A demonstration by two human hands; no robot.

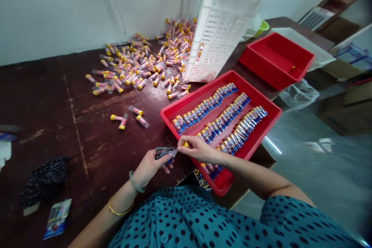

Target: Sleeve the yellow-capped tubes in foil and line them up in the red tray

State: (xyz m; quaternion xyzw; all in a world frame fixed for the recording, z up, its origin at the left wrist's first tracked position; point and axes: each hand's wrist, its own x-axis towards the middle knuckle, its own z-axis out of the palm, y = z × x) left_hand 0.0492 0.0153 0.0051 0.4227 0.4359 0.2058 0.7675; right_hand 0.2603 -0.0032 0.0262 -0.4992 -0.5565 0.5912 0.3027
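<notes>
In my left hand [154, 164] is a small printed plastic packet [165, 154], gripped between thumb and fingers. My right hand [199, 148] pinches a small tube by its yellow cap [185, 144], close against the packet's end; the rest of that tube is hidden. Just beyond the hands, a red tray [222, 190] holds rows of yellow-capped tubes in blue packets [222, 120]. A few loose tubes [142, 121] lie on the table to the left of the tray.
A large heap of yellow-capped tubes [139, 66] spreads along the wall beside a tilted white basket [215, 35]. A deeper red bin [273, 60] stands at the back right. On the dark table [40, 100] are a black cloth [43, 180] and a flat packet [58, 219].
</notes>
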